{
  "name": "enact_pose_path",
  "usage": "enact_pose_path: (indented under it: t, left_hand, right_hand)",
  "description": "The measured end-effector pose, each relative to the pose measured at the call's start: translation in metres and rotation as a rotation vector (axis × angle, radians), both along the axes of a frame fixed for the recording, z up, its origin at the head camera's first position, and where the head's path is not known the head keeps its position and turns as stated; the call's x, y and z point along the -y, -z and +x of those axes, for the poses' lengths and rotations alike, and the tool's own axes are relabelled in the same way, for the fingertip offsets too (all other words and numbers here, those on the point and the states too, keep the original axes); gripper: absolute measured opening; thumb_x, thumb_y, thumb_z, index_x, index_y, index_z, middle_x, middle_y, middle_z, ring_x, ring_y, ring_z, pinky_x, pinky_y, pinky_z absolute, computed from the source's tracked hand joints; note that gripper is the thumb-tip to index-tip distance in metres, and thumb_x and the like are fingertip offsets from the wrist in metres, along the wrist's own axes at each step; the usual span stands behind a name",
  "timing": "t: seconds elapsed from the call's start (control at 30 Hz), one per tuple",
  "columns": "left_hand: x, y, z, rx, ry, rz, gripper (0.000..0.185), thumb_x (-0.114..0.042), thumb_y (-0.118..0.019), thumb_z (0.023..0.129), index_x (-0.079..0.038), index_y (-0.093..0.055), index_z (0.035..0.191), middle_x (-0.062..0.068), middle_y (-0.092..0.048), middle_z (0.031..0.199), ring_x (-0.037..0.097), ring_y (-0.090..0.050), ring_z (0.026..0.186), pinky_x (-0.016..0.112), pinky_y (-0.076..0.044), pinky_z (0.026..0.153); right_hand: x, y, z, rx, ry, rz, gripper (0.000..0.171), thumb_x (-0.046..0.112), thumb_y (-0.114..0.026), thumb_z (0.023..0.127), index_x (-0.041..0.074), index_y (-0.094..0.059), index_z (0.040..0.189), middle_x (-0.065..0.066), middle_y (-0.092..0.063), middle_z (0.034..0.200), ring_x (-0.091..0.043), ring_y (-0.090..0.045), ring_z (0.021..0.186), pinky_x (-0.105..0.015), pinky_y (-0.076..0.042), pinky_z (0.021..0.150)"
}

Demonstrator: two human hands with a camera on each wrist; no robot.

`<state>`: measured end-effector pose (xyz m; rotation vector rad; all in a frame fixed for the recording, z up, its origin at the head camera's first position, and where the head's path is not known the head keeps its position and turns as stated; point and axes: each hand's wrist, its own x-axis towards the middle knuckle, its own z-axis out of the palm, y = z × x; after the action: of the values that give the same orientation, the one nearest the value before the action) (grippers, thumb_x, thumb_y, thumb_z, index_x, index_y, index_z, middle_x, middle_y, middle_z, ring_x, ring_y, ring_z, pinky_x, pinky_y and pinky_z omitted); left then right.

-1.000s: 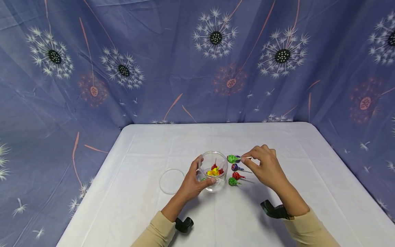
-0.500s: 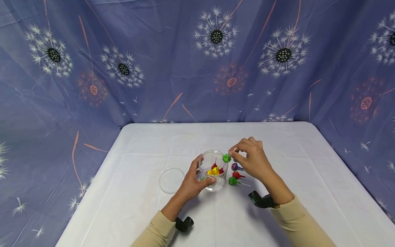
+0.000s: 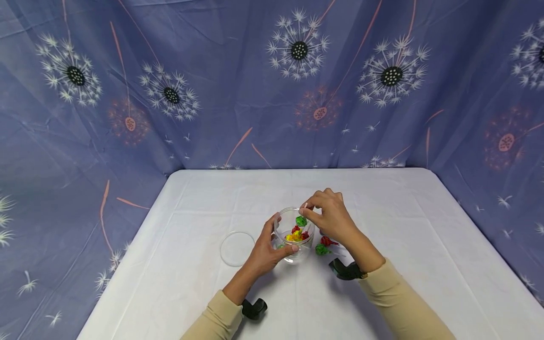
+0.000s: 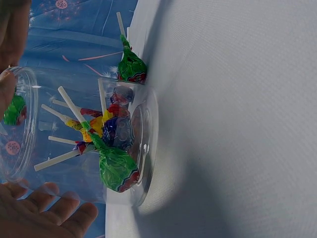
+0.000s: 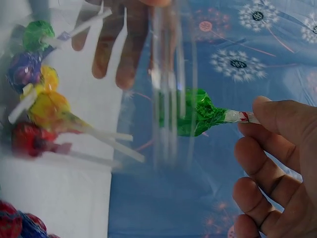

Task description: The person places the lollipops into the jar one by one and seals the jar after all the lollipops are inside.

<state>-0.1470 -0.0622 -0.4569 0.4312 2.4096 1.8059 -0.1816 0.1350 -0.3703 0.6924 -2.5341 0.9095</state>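
My left hand (image 3: 263, 255) grips a clear plastic jar (image 3: 292, 260), thumb in front and fingers round the far side. Inside lie several wrapped lollipops with sticks: yellow (image 5: 48, 108), red (image 5: 29, 140), purple (image 4: 118, 133) and green (image 4: 118, 168). My right hand (image 3: 333, 219) pinches another green lollipop (image 5: 198, 111) by its stick, between thumb and index finger. Its wrapped head points down into the jar's open mouth, above the other lollipops. The other right fingers curl loosely outside the rim.
Just right of the jar, a red lollipop (image 3: 326, 241) and a green lollipop (image 3: 321, 249) lie on the white table; my right hand and forearm hide part of that spot. A clear round lid (image 3: 222, 255) lies left of the jar. A patterned curtain (image 3: 238, 94) hangs behind.
My right hand has moved left, carrying the green lollipop from the row at right over the rim and into the jar's mouth. The left hand and jar have stayed put.
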Motion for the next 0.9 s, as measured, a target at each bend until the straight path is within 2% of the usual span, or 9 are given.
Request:
enact_pose_path:
  t: [0.3,0.67,0.73,0.77,0.9]
  left_hand:
    - [0.000,0.000,0.000,-0.002,0.007,-0.001,0.093,-0.037,-0.074,0.080,-0.020,-0.016,0.151,0.010,-0.027,0.155,0.033,-0.031,0.140,0.053,-0.027,0.114]
    - [0.001,-0.001,0.001,0.004,0.020,0.013,0.095,-0.038,-0.074,0.080,-0.019,-0.015,0.151,0.013,-0.026,0.155,0.034,-0.032,0.139,0.055,-0.028,0.113]
    - [0.001,-0.002,0.001,0.007,0.020,0.016,0.095,-0.039,-0.074,0.080,-0.020,-0.015,0.151,0.012,-0.025,0.155,0.034,-0.032,0.138,0.055,-0.028,0.113]
    - [0.000,-0.006,0.003,0.015,0.020,0.018,0.093,-0.036,-0.074,0.080,-0.019,-0.015,0.151,0.012,-0.025,0.155,0.034,-0.033,0.138,0.055,-0.028,0.113]
    - [0.000,-0.007,0.003,0.016,0.011,0.008,0.094,-0.037,-0.074,0.080,-0.019,-0.015,0.151,0.008,-0.026,0.155,0.034,-0.033,0.138,0.054,-0.029,0.113]
  right_hand:
    - [0.012,0.010,-0.004,0.036,-0.001,0.043,0.009,0.023,-0.074,0.081,0.017,-0.071,0.076,0.005,-0.065,0.076,-0.016,-0.048,0.076,-0.037,-0.031,0.077]
    - [0.021,0.018,-0.006,0.011,0.009,0.125,0.010,0.026,-0.073,0.081,0.018,-0.071,0.076,0.007,-0.065,0.078,-0.014,-0.048,0.079,-0.040,-0.033,0.079]
    - [0.022,0.019,-0.006,0.008,0.010,0.137,0.010,0.027,-0.073,0.082,0.018,-0.071,0.077,0.007,-0.065,0.078,-0.014,-0.048,0.079,-0.041,-0.034,0.080]
    - [0.023,0.019,-0.006,0.008,0.010,0.143,0.011,0.027,-0.073,0.082,0.018,-0.071,0.077,0.006,-0.065,0.078,-0.015,-0.048,0.079,-0.041,-0.034,0.080]
    - [0.024,0.020,-0.006,0.005,0.011,0.157,0.010,0.028,-0.072,0.082,0.019,-0.072,0.079,0.006,-0.064,0.078,-0.014,-0.048,0.079,-0.041,-0.034,0.081]
